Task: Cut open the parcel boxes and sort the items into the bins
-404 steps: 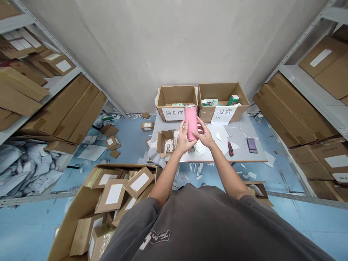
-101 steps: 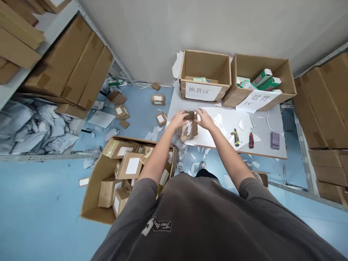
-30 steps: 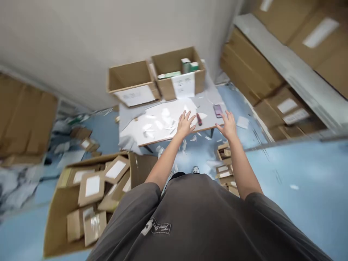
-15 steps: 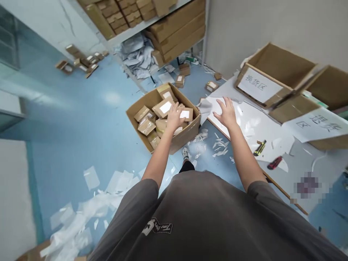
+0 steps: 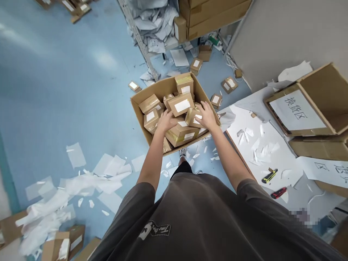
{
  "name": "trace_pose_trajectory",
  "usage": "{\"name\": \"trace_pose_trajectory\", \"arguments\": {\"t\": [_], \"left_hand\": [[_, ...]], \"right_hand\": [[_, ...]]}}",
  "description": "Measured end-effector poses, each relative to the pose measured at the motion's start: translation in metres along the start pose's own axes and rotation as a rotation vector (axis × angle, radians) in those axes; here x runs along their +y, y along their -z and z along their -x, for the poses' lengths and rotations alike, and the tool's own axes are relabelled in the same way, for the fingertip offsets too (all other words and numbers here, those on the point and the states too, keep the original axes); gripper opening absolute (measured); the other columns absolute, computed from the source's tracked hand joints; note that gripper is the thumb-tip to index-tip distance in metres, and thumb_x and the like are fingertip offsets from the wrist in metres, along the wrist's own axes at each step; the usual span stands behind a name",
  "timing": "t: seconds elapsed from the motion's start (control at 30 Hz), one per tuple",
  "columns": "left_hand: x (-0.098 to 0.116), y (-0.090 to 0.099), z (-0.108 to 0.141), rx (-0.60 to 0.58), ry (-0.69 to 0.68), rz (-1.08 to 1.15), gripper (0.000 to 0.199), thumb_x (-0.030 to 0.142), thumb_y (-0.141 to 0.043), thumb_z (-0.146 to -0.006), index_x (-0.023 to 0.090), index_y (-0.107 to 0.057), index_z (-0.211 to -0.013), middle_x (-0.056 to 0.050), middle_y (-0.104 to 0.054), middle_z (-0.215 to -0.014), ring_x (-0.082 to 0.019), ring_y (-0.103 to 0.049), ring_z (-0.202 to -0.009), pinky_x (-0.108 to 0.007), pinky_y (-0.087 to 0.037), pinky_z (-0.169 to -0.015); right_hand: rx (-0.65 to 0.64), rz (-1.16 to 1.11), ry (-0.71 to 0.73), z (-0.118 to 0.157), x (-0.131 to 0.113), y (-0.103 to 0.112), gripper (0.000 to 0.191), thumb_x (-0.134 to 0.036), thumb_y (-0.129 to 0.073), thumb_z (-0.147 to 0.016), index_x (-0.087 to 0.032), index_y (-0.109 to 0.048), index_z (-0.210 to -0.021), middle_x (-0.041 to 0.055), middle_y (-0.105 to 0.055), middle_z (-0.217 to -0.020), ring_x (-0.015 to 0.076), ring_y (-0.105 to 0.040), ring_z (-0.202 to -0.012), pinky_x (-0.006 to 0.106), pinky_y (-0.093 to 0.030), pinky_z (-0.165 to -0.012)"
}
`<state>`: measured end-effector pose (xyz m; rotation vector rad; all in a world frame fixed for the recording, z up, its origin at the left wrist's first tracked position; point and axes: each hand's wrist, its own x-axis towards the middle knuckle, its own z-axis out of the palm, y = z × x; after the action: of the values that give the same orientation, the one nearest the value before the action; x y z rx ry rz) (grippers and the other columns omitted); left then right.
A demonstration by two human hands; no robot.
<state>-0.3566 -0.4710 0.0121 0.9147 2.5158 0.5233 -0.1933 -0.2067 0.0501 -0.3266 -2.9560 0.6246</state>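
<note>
A large open carton (image 5: 145, 95) stands on the floor in front of me, filled with several small brown taped boxes. Over its left part, my left hand (image 5: 166, 122) has its fingers apart, beside a small box with a white label (image 5: 151, 119). My right hand (image 5: 206, 116) spreads its fingers at the carton's right side, on or just above another small labelled box (image 5: 192, 116); contact is hard to tell. Between the hands, slightly farther off, a labelled box (image 5: 180, 104) rests on top of the pile.
A white table (image 5: 244, 145) at right bears paper scraps, a yellow cutter (image 5: 269, 176), a red cutter (image 5: 278, 193) and cartons with handwritten signs (image 5: 297, 110). Loose paper (image 5: 81, 183) litters the blue floor at left. Small boxes (image 5: 230, 85) lie near the shelf.
My right hand has moved from above the table to the boxes in the carton. My left hand has shifted to the carton's left part. The view has tilted down and turned.
</note>
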Motion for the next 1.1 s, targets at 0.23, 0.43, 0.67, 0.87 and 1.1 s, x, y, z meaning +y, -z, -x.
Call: {"name": "trace_pose_trajectory", "arguments": {"t": [0.23, 0.43, 0.67, 0.87, 1.1], "left_hand": [[-0.053, -0.063, 0.003, -0.159, 0.096, 0.100, 0.095, 0.055, -0.085, -0.087, 0.027, -0.046, -0.169, -0.015, -0.035, -0.179, -0.043, -0.034, -0.165, -0.058, -0.033, -0.134], [-0.060, -0.097, 0.018, -0.195, 0.077, 0.139, 0.098, 0.054, -0.091, -0.081, 0.021, -0.052, -0.166, -0.019, -0.032, -0.181, -0.045, -0.028, -0.168, -0.060, -0.028, -0.136], [-0.051, -0.107, 0.032, -0.160, 0.122, 0.141, 0.106, 0.058, -0.092, -0.080, 0.022, -0.048, -0.170, -0.019, -0.023, -0.184, -0.048, -0.023, -0.169, -0.060, -0.031, -0.134], [-0.037, -0.117, 0.038, -0.116, 0.040, 0.139, 0.096, 0.060, -0.090, -0.082, 0.025, -0.055, -0.164, -0.015, -0.020, -0.186, -0.046, -0.022, -0.170, -0.060, -0.030, -0.135], [-0.038, -0.126, 0.052, -0.066, 0.048, 0.108, 0.066, 0.047, -0.083, -0.091, 0.029, -0.064, -0.151, -0.008, -0.023, -0.186, -0.036, -0.037, -0.166, -0.050, -0.044, -0.129]], "right_hand": [[-0.253, -0.079, -0.002, -0.011, -0.018, -0.099, 0.075, -0.033, -0.077, -0.094, -0.021, -0.053, -0.164, 0.0192, -0.038, -0.176, 0.0450, -0.029, -0.165, 0.069, -0.036, -0.128], [-0.303, -0.119, 0.027, 0.001, -0.025, -0.131, 0.075, -0.037, -0.076, -0.096, -0.023, -0.052, -0.165, 0.0189, -0.040, -0.175, 0.0452, -0.030, -0.164, 0.070, -0.034, -0.129], [-0.312, -0.106, 0.047, 0.019, -0.021, -0.140, 0.077, -0.041, -0.076, -0.096, -0.022, -0.050, -0.166, 0.0187, -0.039, -0.175, 0.0447, -0.029, -0.164, 0.069, -0.034, -0.129], [-0.348, -0.095, -0.015, 0.050, 0.011, -0.166, 0.076, -0.038, -0.075, -0.095, -0.021, -0.051, -0.165, 0.0199, -0.045, -0.168, 0.0429, -0.035, -0.159, 0.066, -0.039, -0.127], [-0.433, -0.073, -0.112, 0.077, 0.045, -0.174, 0.078, -0.032, -0.074, -0.093, -0.020, -0.050, -0.166, 0.0199, -0.047, -0.164, 0.0413, -0.044, -0.150, 0.061, -0.046, -0.122]]}}
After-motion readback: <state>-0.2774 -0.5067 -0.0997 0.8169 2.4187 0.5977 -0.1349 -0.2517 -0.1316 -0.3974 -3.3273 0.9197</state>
